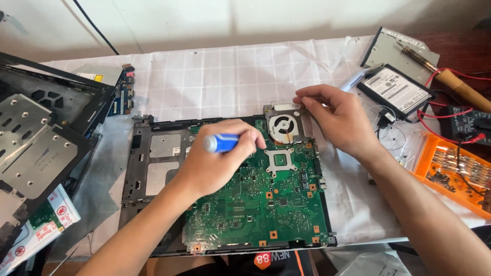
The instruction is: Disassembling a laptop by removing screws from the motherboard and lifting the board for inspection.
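Motherboard (250,199) lay green side up in its dark laptop base (148,168), in the middle of the white gridded cloth (220,76); you had both hands over its upper edge. Your left hand (217,161) was clamped round a screwdriver with a blue handle (221,143), its tip hidden behind your fingers, so I could not tell which screw it sat on; your right hand (340,120) had its fingers pinched on the metal frame of the fan (281,127) at the board's top right corner, steadying it. Judging by that, you were at the step of freeing the fan from the board; the next move called for keeping the driver upright on the screw while the right hand held the fan flat and did not pry at it. Left of the base sat the removed black cover (36,138); to the right lay a drive (394,92), an optical drive (399,51), a soldering iron (460,87) with red wires, and an orange bit case (450,174), all well apart from the board.
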